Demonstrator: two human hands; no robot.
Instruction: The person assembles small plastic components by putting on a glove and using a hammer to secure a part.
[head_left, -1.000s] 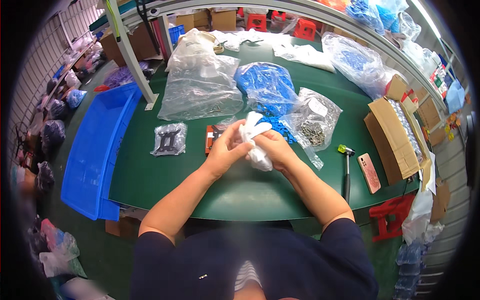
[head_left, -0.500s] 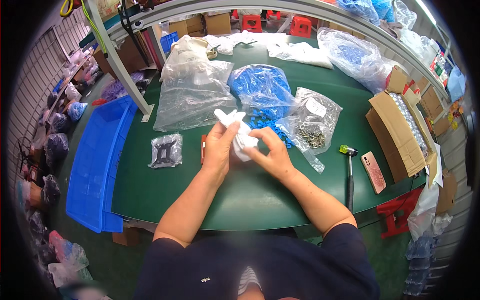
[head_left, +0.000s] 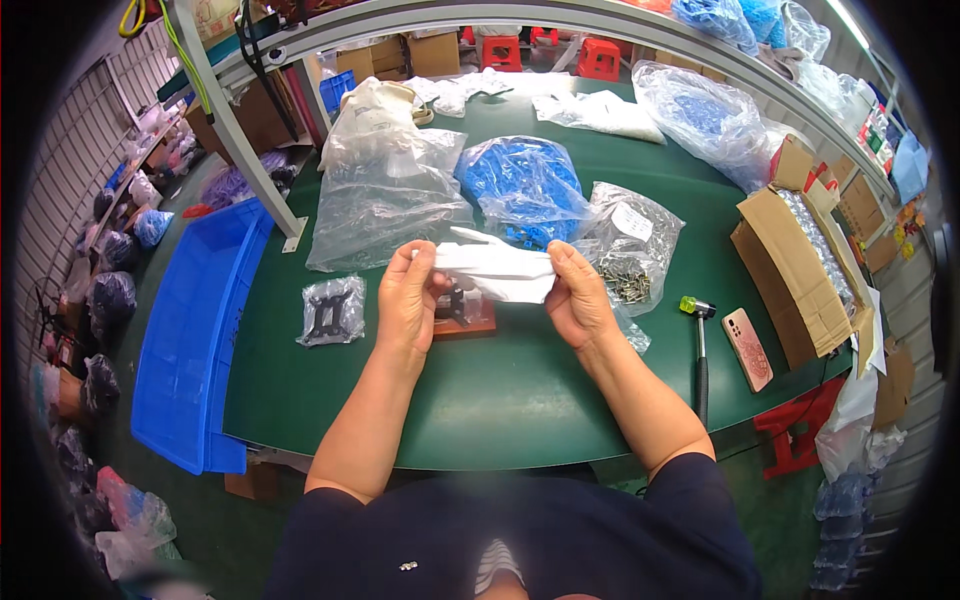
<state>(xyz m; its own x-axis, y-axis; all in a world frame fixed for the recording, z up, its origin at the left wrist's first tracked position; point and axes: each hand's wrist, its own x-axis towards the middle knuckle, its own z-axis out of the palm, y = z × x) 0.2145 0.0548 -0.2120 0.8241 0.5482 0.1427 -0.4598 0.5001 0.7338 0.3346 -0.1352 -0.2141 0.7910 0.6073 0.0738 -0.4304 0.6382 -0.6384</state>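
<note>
A white glove (head_left: 495,268) is stretched sideways between my hands above the green table. My left hand (head_left: 410,295) pinches its left end, and my right hand (head_left: 580,296) grips the opposite end. Below the glove, partly covered by it, a reddish-brown block (head_left: 470,326) with a black part (head_left: 460,305) on it rests on the table. To the left lies a black bracket-like part in a clear bag (head_left: 333,311). Just beyond the glove are a clear bag of blue pieces (head_left: 522,182) and a clear bag of small metal pins (head_left: 632,240).
On the right lie a hammer (head_left: 700,350) with a yellow-green tip and a pink phone (head_left: 747,349), beside an open cardboard box (head_left: 790,280). A blue bin (head_left: 185,350) stands along the left edge. A large clear bag (head_left: 385,190) and a metal frame (head_left: 240,140) are farther back.
The bunched glove has been drawn out flat between my hands. My right hand has moved right and my left hand slightly left, uncovering the reddish-brown block.
</note>
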